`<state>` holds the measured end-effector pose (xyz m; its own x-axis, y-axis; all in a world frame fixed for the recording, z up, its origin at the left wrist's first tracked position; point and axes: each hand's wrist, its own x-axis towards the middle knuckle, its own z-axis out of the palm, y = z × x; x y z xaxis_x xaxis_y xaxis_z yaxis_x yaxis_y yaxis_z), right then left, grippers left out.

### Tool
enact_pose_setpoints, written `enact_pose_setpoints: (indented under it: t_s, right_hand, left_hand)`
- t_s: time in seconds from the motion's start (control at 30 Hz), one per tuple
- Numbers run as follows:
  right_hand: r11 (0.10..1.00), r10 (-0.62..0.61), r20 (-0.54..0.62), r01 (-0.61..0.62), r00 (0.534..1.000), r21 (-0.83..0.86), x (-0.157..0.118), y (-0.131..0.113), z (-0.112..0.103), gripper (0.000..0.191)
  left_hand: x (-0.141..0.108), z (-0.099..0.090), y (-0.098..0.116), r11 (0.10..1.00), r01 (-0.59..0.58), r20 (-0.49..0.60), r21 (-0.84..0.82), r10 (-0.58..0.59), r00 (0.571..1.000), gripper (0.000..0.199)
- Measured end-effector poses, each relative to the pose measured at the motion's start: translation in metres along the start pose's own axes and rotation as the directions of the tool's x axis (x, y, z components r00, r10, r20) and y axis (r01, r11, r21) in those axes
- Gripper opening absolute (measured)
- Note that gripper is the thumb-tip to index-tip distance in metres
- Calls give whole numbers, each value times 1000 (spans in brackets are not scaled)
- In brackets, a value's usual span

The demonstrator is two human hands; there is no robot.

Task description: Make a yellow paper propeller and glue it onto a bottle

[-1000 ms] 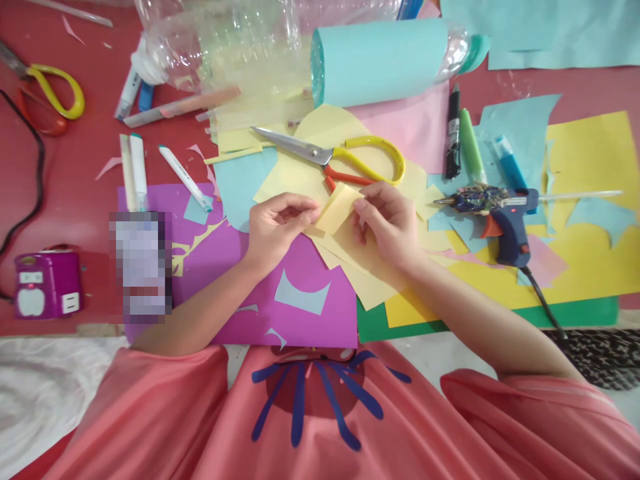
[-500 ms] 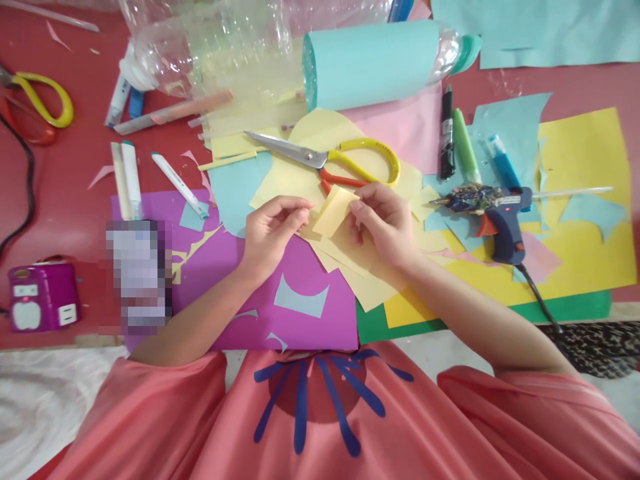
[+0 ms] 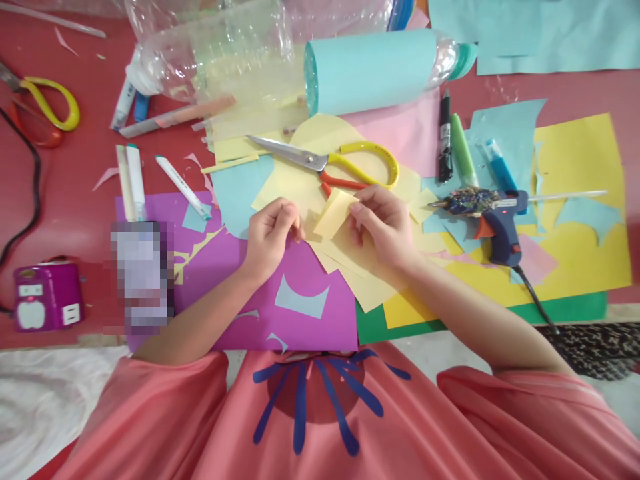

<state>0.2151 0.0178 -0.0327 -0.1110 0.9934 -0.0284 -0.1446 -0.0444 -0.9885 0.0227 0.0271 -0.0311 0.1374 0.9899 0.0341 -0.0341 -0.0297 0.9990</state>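
Observation:
A small folded piece of pale yellow paper (image 3: 332, 215) is pinched between the thumb and fingers of my right hand (image 3: 380, 223). To its left, apart from the paper, my left hand (image 3: 273, 233) has its thumb pressed against curled fingers; whatever may be between them is too small to make out. Under both hands lie larger pale yellow sheets (image 3: 367, 287) and a purple sheet (image 3: 200, 320). Scissors with yellow and orange handles (image 3: 367, 163) rest just beyond my hands, on pale yellow paper.
A bottle wrapped in light blue paper (image 3: 373, 72) and clear bottles (image 3: 220, 60) lie at the back. A glue gun (image 3: 505, 227) sits right, near markers (image 3: 464, 150). On the left are a phone (image 3: 143, 277), purple box (image 3: 47, 297) and second scissors (image 3: 50, 103).
My left hand has drawn slightly away from the folded paper, and its fingers have curled in more. My right hand keeps its hold on the paper. The view has shifted slightly.

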Motion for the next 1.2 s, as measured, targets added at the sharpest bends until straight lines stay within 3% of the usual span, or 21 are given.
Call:
enact_pose_setpoints:
  t_s: [0.2,0.43,0.73,0.97,1.1,1.2]
  right_hand:
    - [1000,-14,-5,14,1000,20,0,1,0,37]
    - [1000,-7,-15,7,1000,20,-1,2,0,37]
    - [1000,-17,23,17,1000,3,-3,-1,0,34]
    - [995,-97,-19,97,995,4,-5,-3,-1,30]
    - [987,-145,181,156,973,-44,-10,-5,-2,19]
    - [938,-229,360,304,904,-166,-13,-5,-2,8]
  left_hand:
    - [-3,0,-4,998,60,-72,-19,-61,995,62]
    - [0,0,-4,998,48,-91,-50,-53,994,38]
    - [-5,0,-5,997,16,66,75,-21,998,30]
    - [-1,1,-8,995,-33,5,92,33,999,37]
    - [2,-1,-10,996,-14,-63,88,20,998,34]
    - [1,-2,-8,996,20,-96,89,-11,995,30]
